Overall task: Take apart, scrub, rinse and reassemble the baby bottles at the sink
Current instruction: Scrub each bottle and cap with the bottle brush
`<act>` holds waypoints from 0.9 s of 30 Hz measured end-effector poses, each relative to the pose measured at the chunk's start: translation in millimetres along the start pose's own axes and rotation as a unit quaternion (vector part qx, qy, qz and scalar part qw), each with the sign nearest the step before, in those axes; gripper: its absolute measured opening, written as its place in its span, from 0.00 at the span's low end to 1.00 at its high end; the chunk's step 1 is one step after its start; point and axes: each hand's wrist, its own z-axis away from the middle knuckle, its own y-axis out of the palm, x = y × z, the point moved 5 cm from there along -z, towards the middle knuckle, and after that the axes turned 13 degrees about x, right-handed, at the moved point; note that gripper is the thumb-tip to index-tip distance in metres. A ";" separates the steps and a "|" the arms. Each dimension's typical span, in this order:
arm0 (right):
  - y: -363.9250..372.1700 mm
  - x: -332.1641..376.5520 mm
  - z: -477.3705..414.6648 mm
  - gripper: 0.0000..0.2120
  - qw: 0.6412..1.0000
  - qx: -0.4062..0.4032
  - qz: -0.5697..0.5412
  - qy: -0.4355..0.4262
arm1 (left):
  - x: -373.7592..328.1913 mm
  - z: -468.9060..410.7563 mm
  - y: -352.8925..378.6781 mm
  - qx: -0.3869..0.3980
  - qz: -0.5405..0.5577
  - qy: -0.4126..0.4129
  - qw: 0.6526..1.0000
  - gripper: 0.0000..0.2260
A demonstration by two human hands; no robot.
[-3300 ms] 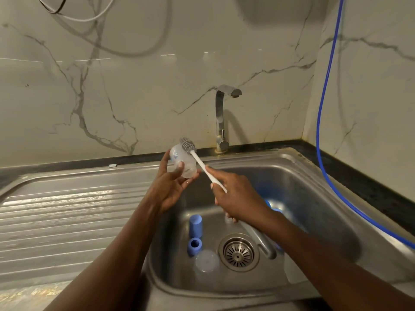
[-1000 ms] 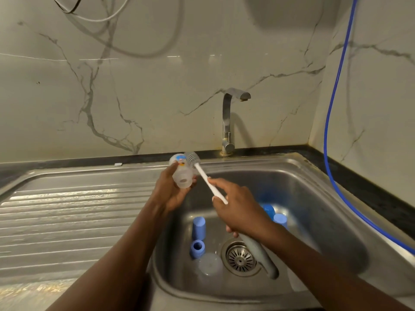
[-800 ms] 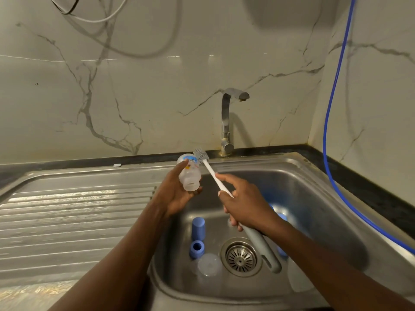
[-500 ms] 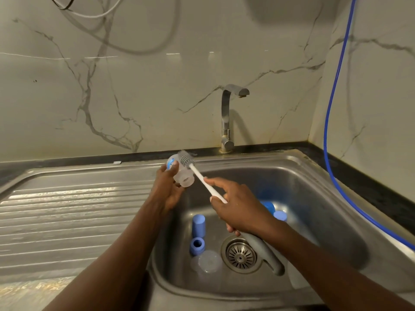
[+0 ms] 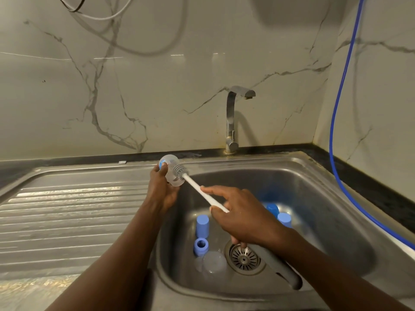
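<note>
Ribbed steel drainboard [image 5: 67, 209] of the worktop far left. My left hand [image 5: 160, 189] curls round the small clear plastic baby bottle [image 5: 168, 161], held over the stainless sink basin [image 5: 314, 169] edge, likely so drips fall in. My right hand [image 5: 244, 218] grips the white-shafted grey-handled bottle brush [image 5: 202, 191], forefinger along the shaft for control, bristles at the bottle's side. Blue plastic caps [image 5: 202, 225] wait below by the drain. Chrome tap [image 5: 231, 122], marble wall, blue hose [image 5: 336, 108] right.

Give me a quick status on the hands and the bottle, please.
Left hand grips clear bottle. Right hand holds brush, bristles against bottle. Blue caps loose in sink, nothing in the way.
</note>
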 end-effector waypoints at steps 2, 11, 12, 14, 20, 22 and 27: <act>-3.3 -1.9 -0.1 0.24 1.000 -0.011 -0.002 0.007 | 1.4 -0.1 4.2 0.026 0.003 0.000 1.000 0.14; -27.3 -12.5 -8.1 0.23 0.996 -0.072 -0.033 0.028 | 25.6 4.7 40.3 0.155 -0.054 -0.047 0.985 0.13; -30.2 -13.5 -9.2 0.23 0.996 -0.074 -0.045 0.028 | 28.3 4.4 40.1 0.155 -0.057 -0.061 0.984 0.15; -33.6 -15.1 -11.0 0.24 0.995 -0.070 -0.062 0.027 | 32.4 4.9 38.2 0.141 -0.076 -0.089 0.983 0.19; -29.8 -19.3 -11.6 0.23 0.991 -0.047 -0.117 0.030 | 30.9 5.1 42.6 0.126 -0.094 -0.083 0.984 0.21; -28.9 -20.3 -9.0 0.22 0.990 -0.033 -0.130 0.031 | 21.8 1.0 31.3 0.088 -0.060 -0.054 0.993 0.20; -21.2 -15.7 -5.1 0.23 0.994 0.030 -0.101 0.028 | 6.8 0.3 7.2 0.059 0.077 -0.075 0.992 0.14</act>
